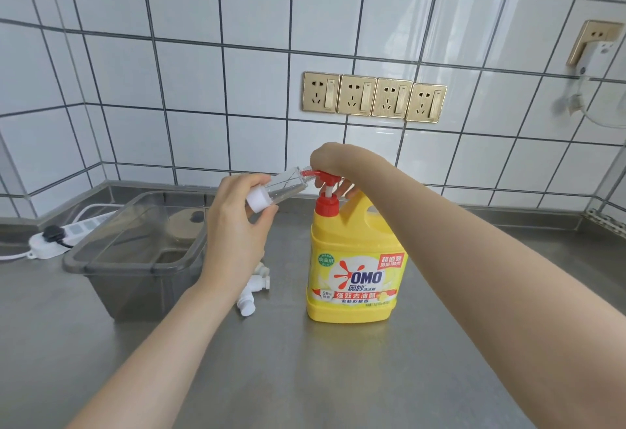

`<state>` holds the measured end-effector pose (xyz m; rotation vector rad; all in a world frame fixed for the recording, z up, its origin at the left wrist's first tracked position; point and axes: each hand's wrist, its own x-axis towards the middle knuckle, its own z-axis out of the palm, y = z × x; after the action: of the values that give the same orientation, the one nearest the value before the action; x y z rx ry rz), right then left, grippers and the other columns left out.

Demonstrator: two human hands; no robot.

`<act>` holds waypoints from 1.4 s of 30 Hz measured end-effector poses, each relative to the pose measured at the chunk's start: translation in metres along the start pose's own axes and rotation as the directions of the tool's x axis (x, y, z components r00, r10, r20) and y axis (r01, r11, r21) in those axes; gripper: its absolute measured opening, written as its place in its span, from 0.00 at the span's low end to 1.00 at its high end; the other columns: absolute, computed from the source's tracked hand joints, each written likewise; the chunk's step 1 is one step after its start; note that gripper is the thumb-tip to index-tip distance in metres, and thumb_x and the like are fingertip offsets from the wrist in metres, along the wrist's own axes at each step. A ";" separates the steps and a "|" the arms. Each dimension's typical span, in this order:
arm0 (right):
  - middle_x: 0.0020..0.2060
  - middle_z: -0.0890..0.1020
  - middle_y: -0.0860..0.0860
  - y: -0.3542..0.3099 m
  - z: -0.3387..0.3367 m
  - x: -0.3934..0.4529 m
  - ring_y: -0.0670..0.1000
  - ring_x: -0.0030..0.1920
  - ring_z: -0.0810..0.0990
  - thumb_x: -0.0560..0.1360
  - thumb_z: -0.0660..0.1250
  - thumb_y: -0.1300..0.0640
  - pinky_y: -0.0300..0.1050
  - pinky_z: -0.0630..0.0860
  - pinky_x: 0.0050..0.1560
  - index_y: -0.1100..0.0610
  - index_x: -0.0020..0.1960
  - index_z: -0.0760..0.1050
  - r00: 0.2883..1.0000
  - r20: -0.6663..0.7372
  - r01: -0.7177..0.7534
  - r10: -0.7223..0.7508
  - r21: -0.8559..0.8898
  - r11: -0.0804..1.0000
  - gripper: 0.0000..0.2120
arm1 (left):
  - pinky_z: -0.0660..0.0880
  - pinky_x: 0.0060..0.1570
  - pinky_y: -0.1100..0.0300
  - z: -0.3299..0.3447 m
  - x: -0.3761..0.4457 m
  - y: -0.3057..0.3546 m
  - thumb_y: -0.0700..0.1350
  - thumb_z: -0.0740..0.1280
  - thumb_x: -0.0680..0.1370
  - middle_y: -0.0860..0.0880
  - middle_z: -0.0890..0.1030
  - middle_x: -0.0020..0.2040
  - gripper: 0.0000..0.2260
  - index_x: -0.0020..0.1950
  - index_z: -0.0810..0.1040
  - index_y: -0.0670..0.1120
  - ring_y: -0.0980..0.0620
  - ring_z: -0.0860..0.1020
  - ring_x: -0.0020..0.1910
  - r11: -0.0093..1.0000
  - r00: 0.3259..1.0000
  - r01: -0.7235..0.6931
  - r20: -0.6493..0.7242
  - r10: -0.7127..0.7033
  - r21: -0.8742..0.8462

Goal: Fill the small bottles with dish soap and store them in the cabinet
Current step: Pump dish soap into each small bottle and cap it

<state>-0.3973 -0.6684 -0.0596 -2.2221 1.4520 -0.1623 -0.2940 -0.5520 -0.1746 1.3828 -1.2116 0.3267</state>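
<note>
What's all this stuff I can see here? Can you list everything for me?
soap jug: one, yellow, red pump, standing mid-counter
small bottle: one, clear, tilted, mouth at the pump spout
white cap: one, in the left hand
loose caps: a few, white, left of the jug
bin: one, smoky grey, counter left
power strip: one, white, behind the bin
sockets: four, gold, wall
counter: one, steel
left hand: holds bottle
right hand: on pump top
</note>
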 end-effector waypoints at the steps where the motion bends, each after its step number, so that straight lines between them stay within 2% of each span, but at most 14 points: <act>1: 0.38 0.78 0.57 0.000 0.000 0.000 0.54 0.32 0.75 0.79 0.56 0.61 0.42 0.74 0.33 0.61 0.42 0.73 1.000 -0.007 0.001 -0.001 -0.009 1.000 0.11 | 0.71 0.52 0.64 0.000 -0.001 0.000 0.34 0.72 0.71 0.49 0.77 0.53 0.16 0.57 0.78 0.44 0.63 0.70 0.50 1.000 1.000 -0.003 -0.002 0.003 -0.006; 4: 0.38 0.77 0.58 0.000 0.003 -0.001 0.56 0.35 0.76 0.79 0.56 0.64 0.47 0.76 0.39 0.62 0.46 0.74 1.000 -0.007 0.006 -0.006 -0.047 0.999 0.09 | 0.76 0.53 0.55 0.001 -0.003 -0.003 0.35 0.73 0.71 0.51 0.77 0.53 0.16 0.57 0.78 0.45 0.61 0.73 0.51 0.999 1.000 0.016 0.005 -0.016 -0.033; 6: 0.37 0.75 0.56 0.001 0.006 0.002 0.54 0.32 0.74 0.80 0.55 0.64 0.46 0.75 0.36 0.61 0.46 0.74 0.999 -0.015 0.033 -0.034 -0.045 0.998 0.09 | 0.76 0.53 0.54 0.002 -0.004 -0.005 0.36 0.72 0.71 0.53 0.77 0.52 0.16 0.57 0.78 0.46 0.60 0.73 0.52 0.998 1.000 0.026 0.014 -0.026 -0.054; 12: 0.35 0.73 0.58 0.003 0.018 0.011 0.55 0.28 0.72 0.79 0.54 0.67 0.43 0.69 0.27 0.62 0.33 0.66 0.998 -0.038 0.050 -0.057 -0.168 0.985 0.15 | 0.68 0.52 0.73 0.003 -0.012 -0.009 0.35 0.73 0.71 0.55 0.77 0.51 0.16 0.57 0.79 0.48 0.61 0.74 0.50 0.996 0.999 0.053 0.017 -0.052 -0.069; 15: 0.33 0.67 0.54 0.007 0.022 0.012 0.57 0.39 0.70 0.80 0.52 0.64 0.45 0.68 0.35 0.58 0.33 0.62 0.995 -0.069 0.067 -0.075 -0.117 0.991 0.17 | 0.71 0.53 0.68 0.005 -0.018 -0.013 0.35 0.72 0.71 0.55 0.77 0.51 0.16 0.57 0.78 0.48 0.63 0.74 0.51 0.994 0.997 0.069 0.025 -0.067 -0.088; 17: 0.36 0.69 0.55 0.006 0.022 0.008 0.56 0.46 0.68 0.80 0.52 0.63 0.45 0.67 0.46 0.59 0.35 0.64 0.994 -0.075 0.068 -0.073 -0.073 0.995 0.15 | 0.74 0.53 0.62 0.005 -0.021 -0.013 0.36 0.72 0.71 0.55 0.77 0.52 0.17 0.57 0.79 0.48 0.60 0.75 0.52 0.991 0.996 0.083 0.023 -0.080 -0.105; 18: 0.40 0.71 0.56 0.004 0.022 0.006 0.57 0.46 0.69 0.80 0.52 0.64 0.46 0.67 0.47 0.60 0.36 0.65 0.995 -0.083 0.049 -0.053 -0.042 0.998 0.14 | 0.75 0.53 0.61 0.004 -0.021 -0.013 0.36 0.72 0.71 0.55 0.77 0.52 0.17 0.58 0.78 0.48 0.60 0.75 0.52 0.990 0.996 0.084 0.022 -0.082 -0.110; 22: 0.36 0.78 0.58 0.001 0.011 0.002 0.57 0.35 0.77 0.78 0.53 0.60 0.43 0.73 0.33 0.62 0.39 0.72 0.996 -0.089 0.008 -0.009 -0.003 1.000 0.13 | 0.73 0.52 0.68 0.001 -0.013 -0.008 0.36 0.73 0.71 0.56 0.77 0.51 0.17 0.58 0.79 0.48 0.64 0.75 0.52 0.988 0.997 0.073 0.008 -0.073 -0.134; 25: 0.41 0.83 0.60 -0.006 0.001 0.001 0.59 0.40 0.83 0.76 0.55 0.60 0.42 0.74 0.34 0.61 0.39 0.70 0.994 -0.097 0.051 -0.051 -0.006 0.999 0.10 | 0.76 0.54 0.61 -0.001 -0.005 -0.004 0.36 0.73 0.71 0.56 0.77 0.51 0.17 0.58 0.79 0.47 0.62 0.75 0.52 0.989 0.999 0.051 -0.001 -0.051 -0.139; 30: 0.36 0.83 0.60 -0.011 -0.004 0.000 0.57 0.29 0.76 0.73 0.57 0.63 0.43 0.75 0.31 0.63 0.41 0.72 0.987 -0.141 0.086 -0.079 0.039 0.996 0.07 | 0.77 0.55 0.55 -0.001 -0.003 -0.002 0.35 0.73 0.71 0.54 0.78 0.51 0.17 0.58 0.80 0.46 0.58 0.76 0.52 0.992 0.999 0.030 -0.012 -0.032 -0.120; 35: 0.44 0.86 0.59 -0.009 0.004 0.003 0.59 0.39 0.83 0.76 0.55 0.59 0.47 0.79 0.44 0.62 0.42 0.70 0.996 -0.089 0.020 -0.013 0.078 0.997 0.08 | 0.77 0.55 0.56 0.000 -0.003 -0.002 0.36 0.73 0.71 0.54 0.78 0.52 0.17 0.58 0.79 0.47 0.58 0.76 0.53 0.991 0.999 0.036 -0.008 -0.037 -0.133; 37: 0.47 0.85 0.59 -0.007 0.004 0.005 0.59 0.43 0.83 0.77 0.55 0.58 0.42 0.77 0.39 0.62 0.40 0.70 0.997 -0.074 0.000 0.006 0.074 0.997 0.11 | 0.77 0.55 0.56 0.000 -0.003 -0.002 0.36 0.73 0.71 0.54 0.78 0.52 0.16 0.58 0.79 0.46 0.59 0.76 0.52 0.993 1.000 0.026 -0.008 -0.027 -0.118; 39: 0.47 0.83 0.59 -0.004 0.006 0.004 0.57 0.39 0.80 0.78 0.54 0.58 0.39 0.73 0.33 0.62 0.38 0.70 0.999 -0.050 0.001 0.002 0.048 0.999 0.13 | 0.76 0.55 0.56 0.000 -0.004 -0.003 0.36 0.73 0.71 0.54 0.78 0.52 0.16 0.58 0.79 0.46 0.60 0.76 0.52 0.994 1.000 0.021 -0.006 -0.022 -0.109; 42: 0.41 0.78 0.59 -0.001 0.009 0.001 0.55 0.33 0.74 0.79 0.53 0.58 0.40 0.72 0.30 0.63 0.44 0.72 0.999 -0.044 0.013 -0.013 -0.002 1.000 0.12 | 0.76 0.55 0.55 0.001 -0.007 -0.005 0.35 0.73 0.71 0.55 0.77 0.51 0.17 0.57 0.79 0.47 0.58 0.77 0.52 0.992 1.000 0.022 -0.002 -0.022 -0.122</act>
<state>-0.3931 -0.6665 -0.0673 -2.2427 1.4608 -0.2157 -0.2934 -0.5508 -0.1833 1.2886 -1.1935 0.2350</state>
